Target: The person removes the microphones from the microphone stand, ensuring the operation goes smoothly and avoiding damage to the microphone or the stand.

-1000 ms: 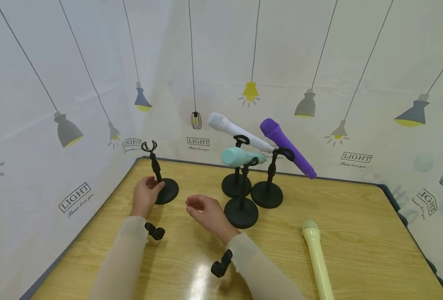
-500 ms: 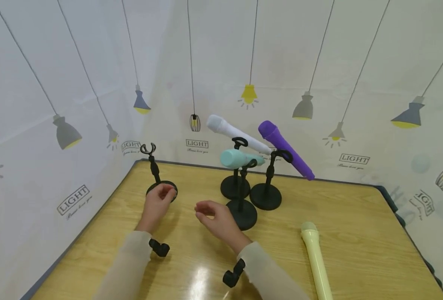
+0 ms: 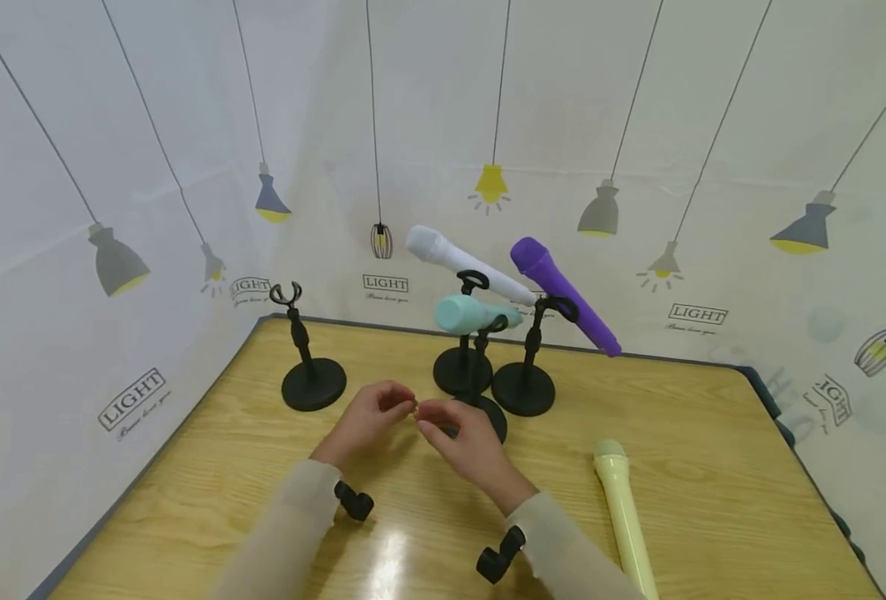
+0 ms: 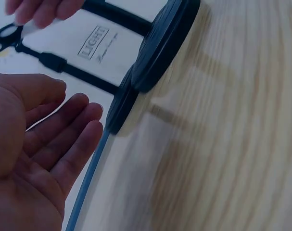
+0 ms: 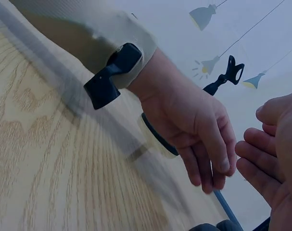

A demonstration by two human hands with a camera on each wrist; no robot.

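My left hand and right hand hover over the middle of the table, fingertips close together and loosely bent. Neither hand holds anything; the left wrist view shows the left palm bare. A black microphone stand with a bare forked clip stands to the left, behind my left hand. Just behind my right hand, a turquoise microphone lies in a stand whose base is partly hidden by that hand. Behind it, a white microphone and a purple microphone rest tilted in their own stands.
A pale yellow microphone lies on the wooden table to the right of my right arm. White cloth walls printed with lamps enclose the table's back and sides. Black wrist cameras are strapped to both sleeves.
My left hand has let go of the left microphone stand's base and moved right, toward the right hand. The right hand has shifted slightly right. The stand stays where it was.
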